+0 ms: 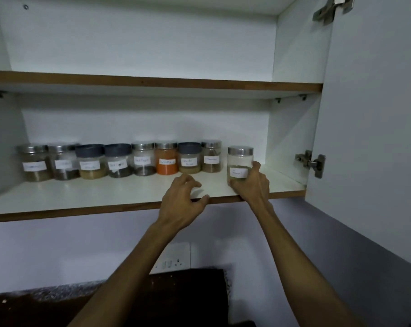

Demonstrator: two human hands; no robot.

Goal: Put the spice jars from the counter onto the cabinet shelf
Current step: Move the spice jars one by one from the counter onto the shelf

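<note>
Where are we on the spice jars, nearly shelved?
Eight jars stand in a row at the back of the lower shelf. The right hand grips a ninth jar, standing on the shelf right of the row. The left hand is empty. No counter jars are visible.

handwritten jar labels (142, 160) are mostly blurred; one seems to read "black pepper".

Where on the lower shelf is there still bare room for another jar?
Free: the front strip of the lower shelf ahead of the jar row, and the right end between the jar in the right hand and the cabinet side wall. The upper shelf looks bare. Crowded: the back row, its jars nearly touching. The left hand is empty.
</note>
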